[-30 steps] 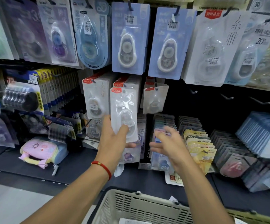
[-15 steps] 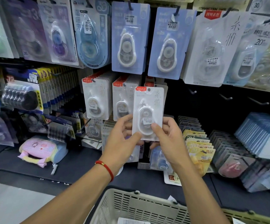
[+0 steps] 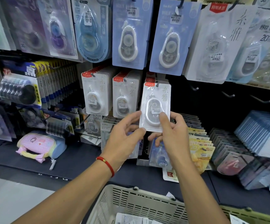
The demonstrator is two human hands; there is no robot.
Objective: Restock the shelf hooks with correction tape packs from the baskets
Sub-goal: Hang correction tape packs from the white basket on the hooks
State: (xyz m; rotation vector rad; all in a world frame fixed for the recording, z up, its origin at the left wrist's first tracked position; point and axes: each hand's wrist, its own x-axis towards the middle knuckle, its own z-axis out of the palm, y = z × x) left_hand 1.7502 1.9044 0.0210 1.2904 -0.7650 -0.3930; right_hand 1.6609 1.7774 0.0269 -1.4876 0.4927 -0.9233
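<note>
Off-task clutter on the dark shelf

Pink and blue pouch (image 3: 40, 145) lying at left; yellow carded packs (image 3: 201, 149) stacked at right, beside blue boxes (image 3: 263, 135).

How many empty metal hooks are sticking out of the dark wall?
3 bare metal hooks, right of the held pack: nearest, middle, far right. Others may be hidden.

Dark shelf (image 3: 76, 160): pink pouch (image 3: 39, 145), card packs (image 3: 200, 151).

Correction tape pack (image 3: 155, 107): glossy clear plastic blister on white card. Basket (image 3: 140, 206): matt beige slotted plastic. Pouch (image 3: 39, 145): soft pastel cloth. Shelf (image 3: 76, 159): dark, matt.
</note>
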